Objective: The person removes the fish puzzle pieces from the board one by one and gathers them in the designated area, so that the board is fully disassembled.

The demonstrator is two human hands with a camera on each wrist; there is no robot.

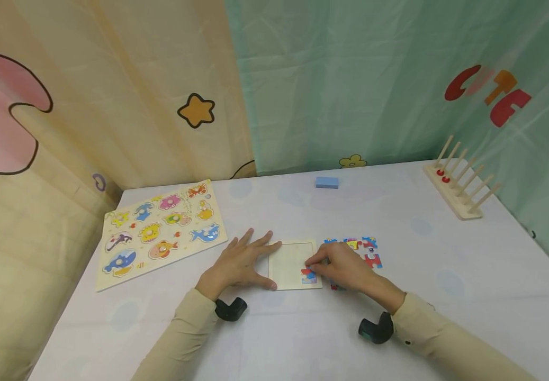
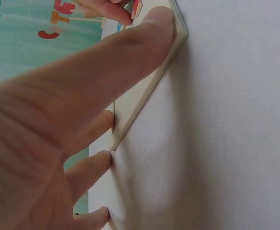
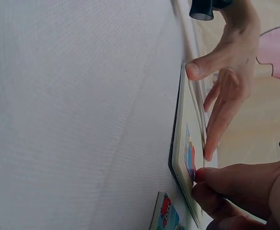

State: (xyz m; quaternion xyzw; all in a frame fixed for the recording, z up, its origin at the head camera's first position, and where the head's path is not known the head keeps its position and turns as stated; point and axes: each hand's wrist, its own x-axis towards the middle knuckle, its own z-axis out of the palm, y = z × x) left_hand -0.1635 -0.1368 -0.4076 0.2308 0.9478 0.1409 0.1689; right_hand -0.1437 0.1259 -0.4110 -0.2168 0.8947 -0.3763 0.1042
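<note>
A shallow wooden puzzle tray [image 1: 286, 267] lies flat before me, mostly bare inside. My left hand [image 1: 238, 264] spreads its fingers at the tray's left side, thumb [image 2: 159, 28] on the near left corner and index fingertip by the far one. At the tray's lower right corner lies a red and blue jigsaw piece [image 1: 308, 276]. Over that piece my right hand [image 1: 345, 264] has curled fingers, its thumb and index fingertips pinching at the piece's edge. Several loose jigsaw pieces [image 1: 372, 259] lie right of the tray, partly hidden beneath the right hand.
At the left stands a wooden knob puzzle board [image 1: 160, 233] with sea animals. A blue block [image 1: 327, 182] lies near the table's back edge. A wooden peg stand [image 1: 460, 196] with two red beads is at the back right. Printed curtains [image 1: 303, 95] hang behind the table.
</note>
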